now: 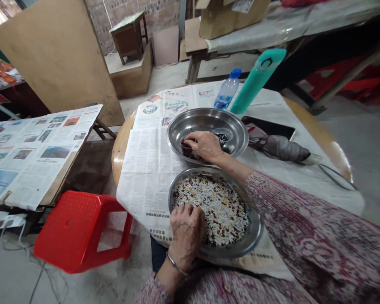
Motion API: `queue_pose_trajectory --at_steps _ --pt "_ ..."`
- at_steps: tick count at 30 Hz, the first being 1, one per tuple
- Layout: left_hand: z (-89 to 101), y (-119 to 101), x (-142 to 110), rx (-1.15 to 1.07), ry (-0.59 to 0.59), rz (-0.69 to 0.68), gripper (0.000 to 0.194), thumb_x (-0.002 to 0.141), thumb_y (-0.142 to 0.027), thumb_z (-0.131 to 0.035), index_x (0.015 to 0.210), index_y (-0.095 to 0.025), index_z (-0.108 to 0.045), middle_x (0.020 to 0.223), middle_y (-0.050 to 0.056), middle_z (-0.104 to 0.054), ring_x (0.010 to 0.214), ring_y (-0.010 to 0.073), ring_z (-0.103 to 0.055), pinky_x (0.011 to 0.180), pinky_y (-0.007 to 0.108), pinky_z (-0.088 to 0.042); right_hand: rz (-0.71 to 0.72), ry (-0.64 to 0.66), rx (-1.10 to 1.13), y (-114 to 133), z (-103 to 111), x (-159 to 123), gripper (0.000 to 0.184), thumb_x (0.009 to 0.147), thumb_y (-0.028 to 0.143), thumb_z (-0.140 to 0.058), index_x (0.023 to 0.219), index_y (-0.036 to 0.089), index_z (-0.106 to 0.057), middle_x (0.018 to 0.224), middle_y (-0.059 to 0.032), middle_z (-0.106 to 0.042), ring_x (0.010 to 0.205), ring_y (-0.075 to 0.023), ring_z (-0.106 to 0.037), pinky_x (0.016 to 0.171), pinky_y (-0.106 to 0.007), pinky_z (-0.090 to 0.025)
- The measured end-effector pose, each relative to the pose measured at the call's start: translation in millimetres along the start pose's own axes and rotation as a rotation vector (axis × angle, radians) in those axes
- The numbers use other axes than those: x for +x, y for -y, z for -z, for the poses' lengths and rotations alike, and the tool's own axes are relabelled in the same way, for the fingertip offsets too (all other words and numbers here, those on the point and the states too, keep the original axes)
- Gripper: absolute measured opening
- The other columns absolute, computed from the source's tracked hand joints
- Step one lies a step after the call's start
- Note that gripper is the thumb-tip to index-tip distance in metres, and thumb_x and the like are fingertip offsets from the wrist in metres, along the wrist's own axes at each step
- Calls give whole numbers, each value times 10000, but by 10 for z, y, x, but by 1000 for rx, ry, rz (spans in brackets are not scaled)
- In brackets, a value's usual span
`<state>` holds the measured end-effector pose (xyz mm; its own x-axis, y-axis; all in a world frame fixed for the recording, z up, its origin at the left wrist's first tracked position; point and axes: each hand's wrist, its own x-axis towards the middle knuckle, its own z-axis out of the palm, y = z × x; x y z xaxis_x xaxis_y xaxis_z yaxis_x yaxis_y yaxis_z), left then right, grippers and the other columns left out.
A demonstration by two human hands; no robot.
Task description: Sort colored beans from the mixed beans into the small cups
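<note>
Two steel basins stand one behind the other. The near basin (259,234) holds a spread of mixed grains and beans (218,207), white, yellow, dark red and black. My left hand (186,223) rests at its left front edge, fingers curled down on the mix and fingertips hidden. My right hand (205,145) reaches into the far basin (209,114). Its fingers are closed at some dark red beans (185,148), which appear to sit in a small cup. Right of that hand, black beans (222,137) lie in what seems a clear round dish.
Newspaper (139,169) covers the round table. Behind the far basin stand a clear bottle with blue cap (226,90) and a teal bottle (256,82). To the right lie a dark flat case (269,126) and a folded grey umbrella (281,147). A red stool (72,228) stands left.
</note>
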<state>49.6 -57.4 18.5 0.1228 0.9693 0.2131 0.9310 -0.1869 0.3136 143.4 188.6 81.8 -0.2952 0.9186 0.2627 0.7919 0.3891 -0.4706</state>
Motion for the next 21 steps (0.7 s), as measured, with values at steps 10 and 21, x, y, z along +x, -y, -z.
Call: queue_pose_trajectory --at_steps 10,21 --pt "45 23 -59 -397 -273 42 351 886 9 -368 1129 -185 -532 1067 90 -598 1029 219 -565 918 383 -510 400 21 277 -102 178 -1355 161 944 259 -545 927 191 -690 870 -50 -699 827 -177 -632 771 -312 -494" --pt "-48 43 -91 -426 -449 106 252 970 -74 -357 1121 -171 -535 1077 97 -567 1056 193 -541 952 366 -501 655 291 32 118 -311 -1972 118 908 213 -573 931 172 -681 941 -81 -646 891 -214 -529 788 -341 -430"
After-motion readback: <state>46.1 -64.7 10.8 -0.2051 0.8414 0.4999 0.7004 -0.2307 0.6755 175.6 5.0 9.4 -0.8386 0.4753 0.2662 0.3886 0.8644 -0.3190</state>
